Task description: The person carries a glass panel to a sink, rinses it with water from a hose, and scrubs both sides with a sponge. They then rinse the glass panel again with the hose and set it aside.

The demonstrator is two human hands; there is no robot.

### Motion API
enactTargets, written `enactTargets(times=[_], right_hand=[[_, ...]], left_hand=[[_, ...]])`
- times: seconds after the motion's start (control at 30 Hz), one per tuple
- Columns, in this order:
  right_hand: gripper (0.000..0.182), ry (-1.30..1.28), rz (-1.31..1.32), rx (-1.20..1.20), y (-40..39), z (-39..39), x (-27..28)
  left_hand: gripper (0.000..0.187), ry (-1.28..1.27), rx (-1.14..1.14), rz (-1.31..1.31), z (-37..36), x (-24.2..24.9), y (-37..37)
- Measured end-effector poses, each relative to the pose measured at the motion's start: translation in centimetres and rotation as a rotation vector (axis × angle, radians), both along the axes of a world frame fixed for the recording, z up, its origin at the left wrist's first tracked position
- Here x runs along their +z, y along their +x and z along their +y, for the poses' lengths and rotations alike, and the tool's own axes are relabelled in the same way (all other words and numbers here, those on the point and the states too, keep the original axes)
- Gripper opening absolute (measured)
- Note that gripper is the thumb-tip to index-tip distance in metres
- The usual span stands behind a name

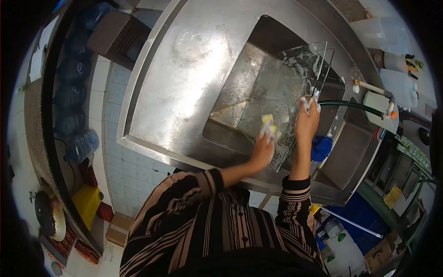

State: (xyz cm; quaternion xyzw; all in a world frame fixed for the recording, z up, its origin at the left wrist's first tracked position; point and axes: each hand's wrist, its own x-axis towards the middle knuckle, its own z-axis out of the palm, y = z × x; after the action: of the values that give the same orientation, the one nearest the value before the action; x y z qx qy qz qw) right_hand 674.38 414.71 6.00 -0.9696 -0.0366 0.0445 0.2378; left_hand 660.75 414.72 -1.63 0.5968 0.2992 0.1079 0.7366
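A clear glass panel [281, 87], streaked with suds, stands tilted in the left sink basin [226, 104]. Thin metal rails run along its upper right edge. My right hand [308, 117], foamy at the fingertips, is closed on that edge. Over the lower part of the panel, my left hand [264, 147] grips a soapy yellow sponge [267, 121], its fingers wet with lather. A dark green hose [353, 105] reaches from the tap side to just beside my right hand. The hose end is hidden behind the fingers.
A blue cloth [321, 148] lies on the divider by the second basin [348, 150]. The steel drainboard [180, 78] extends to the left. Plastic jugs [397, 87] stand behind the tap pipe [374, 87]. Large blue water bottles [83, 145] line the far left.
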Motion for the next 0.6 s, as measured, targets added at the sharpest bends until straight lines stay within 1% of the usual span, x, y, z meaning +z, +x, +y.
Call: enactTargets(times=[0.07,0.13,0.2,0.27,0.3,0.37,0.47,0.57,0.6], right_hand=[[0.043,-0.010,0.027,0.020,0.4,-0.6,-0.4],[0.043,0.002,0.010,0.023,0.5,-0.8,-0.6],[0.043,0.016,-0.008,0.020,0.3,-0.8,-0.8],[0.042,0.004,-0.056,0.015,0.2,-0.7,-0.9],[0.042,0.004,-0.058,0.007,0.1,-0.5,-0.8],[0.042,0.035,-0.038,0.009,-0.3,-0.1,-0.2],[0.038,0.065,-0.049,0.016,-0.2,0.2,0.3],[0.033,0.089,-0.072,0.009,-0.2,0.0,-0.2],[0.033,0.096,-0.043,0.020,-0.1,0.0,-0.1]], left_hand=[[0.036,0.084,-0.124,0.348,0.7,-3.7,2.8],[0.034,0.587,-0.306,0.338,-0.5,-12.8,4.9],[0.028,0.861,-0.709,0.482,2.2,-15.2,6.1],[0.023,0.628,-0.730,0.488,-0.5,-27.6,5.5],[0.023,0.567,-0.716,0.561,0.6,-26.4,4.9],[0.023,0.450,-0.592,0.692,2.1,-23.2,3.6],[0.023,0.342,-0.367,0.844,2.2,-21.5,2.9],[0.024,0.296,-0.204,0.906,3.1,-20.4,5.4],[0.024,0.310,-0.163,0.878,3.7,-19.8,6.8]])
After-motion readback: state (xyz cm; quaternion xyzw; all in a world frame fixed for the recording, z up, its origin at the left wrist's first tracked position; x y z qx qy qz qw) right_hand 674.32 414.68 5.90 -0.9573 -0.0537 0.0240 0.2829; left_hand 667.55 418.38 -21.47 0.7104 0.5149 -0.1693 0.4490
